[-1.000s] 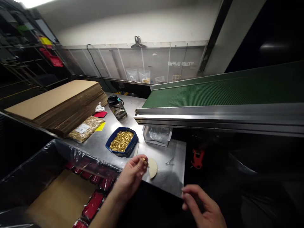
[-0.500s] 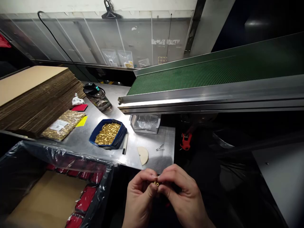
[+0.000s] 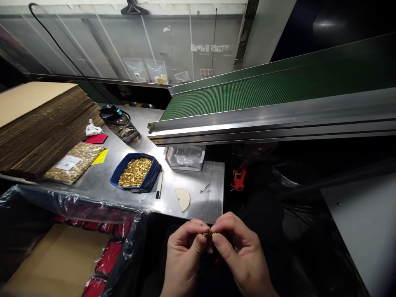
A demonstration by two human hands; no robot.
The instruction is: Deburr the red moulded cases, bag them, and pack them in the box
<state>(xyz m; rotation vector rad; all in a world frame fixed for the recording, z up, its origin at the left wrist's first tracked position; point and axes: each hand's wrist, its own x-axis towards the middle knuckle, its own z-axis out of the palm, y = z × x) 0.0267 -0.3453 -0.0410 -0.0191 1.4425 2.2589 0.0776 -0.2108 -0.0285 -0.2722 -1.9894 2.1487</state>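
Thumb and forefinger of my left hand (image 3: pixel 187 251) pinch a small gold piece (image 3: pixel 204 234). Close beside it, my right hand (image 3: pixel 239 251) pinches another small gold piece (image 3: pixel 213 234). Both hands are in front of the metal table's near edge, fingertips nearly meeting. On the table (image 3: pixel 173 177) sits a blue tray (image 3: pixel 116 173) of many small gold pieces (image 3: pixel 136 171). A pale half-round disc (image 3: pixel 183 199), a thin metal tool (image 3: pixel 204 188) and a black-and-white pen-like object (image 3: pixel 159 184) lie to its right.
A green conveyor (image 3: pixel 235 97) slopes up to the right behind a clear-bagged bin (image 3: pixel 185 157). Stacked cardboard (image 3: pixel 40 128), a bottle (image 3: pixel 120 123) and a bag of gold pieces (image 3: pixel 74 163) stand left. A lined box (image 3: pixel 62 264) holds red packs (image 3: pixel 108 256). An orange tool (image 3: pixel 239 180) is beyond the table.
The fingertips have moved slightly apart, and the gold pieces between them now show as two separated bits. The whole view has shifted a little, so the table and conveyor appear further left and higher.
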